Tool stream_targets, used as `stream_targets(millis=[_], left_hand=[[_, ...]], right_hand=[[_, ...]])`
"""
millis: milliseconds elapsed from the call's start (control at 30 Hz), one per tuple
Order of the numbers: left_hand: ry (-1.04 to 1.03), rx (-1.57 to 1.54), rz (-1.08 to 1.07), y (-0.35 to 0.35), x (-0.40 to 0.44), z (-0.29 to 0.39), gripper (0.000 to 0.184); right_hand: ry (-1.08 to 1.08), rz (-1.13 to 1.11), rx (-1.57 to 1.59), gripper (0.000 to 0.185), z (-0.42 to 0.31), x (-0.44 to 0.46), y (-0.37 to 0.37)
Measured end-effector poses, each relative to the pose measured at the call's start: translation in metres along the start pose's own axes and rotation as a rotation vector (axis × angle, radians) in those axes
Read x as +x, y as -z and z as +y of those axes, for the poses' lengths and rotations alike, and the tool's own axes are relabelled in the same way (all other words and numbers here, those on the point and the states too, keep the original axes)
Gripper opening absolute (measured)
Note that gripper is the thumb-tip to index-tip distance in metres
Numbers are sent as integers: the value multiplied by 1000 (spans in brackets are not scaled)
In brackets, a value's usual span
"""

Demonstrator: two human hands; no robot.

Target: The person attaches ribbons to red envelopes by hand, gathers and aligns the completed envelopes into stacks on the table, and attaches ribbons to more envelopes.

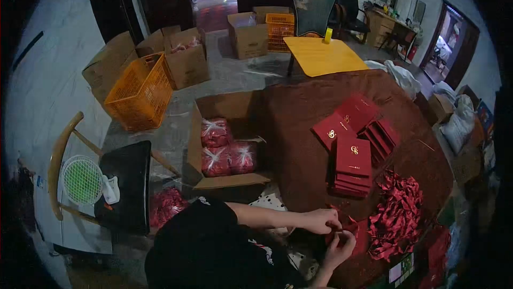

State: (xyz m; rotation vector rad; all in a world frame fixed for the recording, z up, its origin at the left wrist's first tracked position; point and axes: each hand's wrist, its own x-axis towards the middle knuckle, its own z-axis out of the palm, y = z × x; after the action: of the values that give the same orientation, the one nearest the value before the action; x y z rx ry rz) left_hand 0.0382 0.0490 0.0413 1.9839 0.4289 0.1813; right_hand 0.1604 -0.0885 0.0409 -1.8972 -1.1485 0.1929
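My left hand (321,221) reaches across from the left, its fingers pinched on a piece of dark red ribbon (350,225). Just below it, my right hand (341,247) has its thumb and fingers closed on the same red ribbon. Both hands are close together over a red card box (362,238) on the brown cloth. To their right lies a heap of shiny red ribbon bows (398,217). Beyond the hands is a stack of red boxes (352,163) with gold lettering. Fingers partly hide the ribbon.
The brown cloth-covered table (299,123) has more red boxes (358,111) at its far side. Left of it stands an open carton (206,183) with bagged red goods. A chair (125,187) carries a green racket-shaped object (82,180). Further off are an orange crate (141,94) and yellow table (323,56).
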Motion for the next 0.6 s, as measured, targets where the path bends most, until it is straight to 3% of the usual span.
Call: stream_targets(millis=[67, 233, 367, 433, 467, 600], left_hand=[[54, -108, -150, 14, 7, -1, 38], [15, -7, -172, 15, 9, 0, 33], [-71, 180, 13, -7, 9, -7, 18], [-261, 202, 129, -16, 13, -23, 17], [-253, 247, 137, -13, 10, -16, 13], [-359, 411, 160, 1, 4, -6, 9]], right_hand=[[21, -5, 10, 18, -1, 2, 1], [56, -8, 27, 16, -1, 2, 4], [73, -8, 38, 15, 1, 0, 6], [72, -11, 39, 15, 3, -4, 8], [167, 86, 29, 16, 17, -4, -4], [338, 92, -66, 36, 34, 4, -7]])
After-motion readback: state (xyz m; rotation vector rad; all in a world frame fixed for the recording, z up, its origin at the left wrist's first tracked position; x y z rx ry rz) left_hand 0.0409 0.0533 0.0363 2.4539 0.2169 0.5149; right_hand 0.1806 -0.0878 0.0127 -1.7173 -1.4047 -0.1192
